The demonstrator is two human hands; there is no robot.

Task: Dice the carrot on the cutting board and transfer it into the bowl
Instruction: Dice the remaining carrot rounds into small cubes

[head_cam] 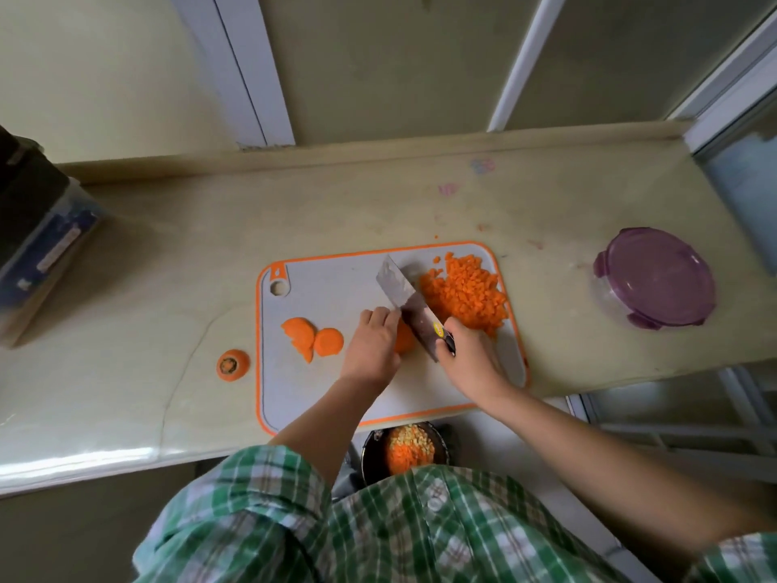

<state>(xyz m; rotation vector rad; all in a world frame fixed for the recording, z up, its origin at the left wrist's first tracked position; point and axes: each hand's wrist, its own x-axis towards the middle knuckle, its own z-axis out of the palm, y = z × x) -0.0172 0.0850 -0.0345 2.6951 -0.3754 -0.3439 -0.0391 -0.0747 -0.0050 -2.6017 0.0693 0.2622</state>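
A carrot chunk (404, 339) is sitting near the middle of the grey, orange-rimmed cutting board (323, 385), mostly hidden under the person's left hand (372, 345). That hand is holding it down with fingers curled and bunched together, knuckles right against the flat of the blade. The right hand (469, 357) is gripping the dark handle of a cleaver (401, 294), fingers wrapped round it. The blade is standing on edge against the chunk's right side, its tip pointing toward the board's far edge. Just right of the blade a heap of diced carrot (466, 294) is filling the board's far right corner. On the left part of the board several round carrot slices (313, 340) are lying flat and overlapping. The cut-off carrot top (232, 363) is resting on the pale countertop (168, 254), just off the board's left edge. Below the counter's near edge, in front of the person's green plaid shirt (378, 523), a dark bowl (369, 454) is holding orange dice beside paler ones. Well to the right a clear container (654, 279) with a purple lid is sitting on the counter, and a dark-topped box (42, 246) is standing at the far left
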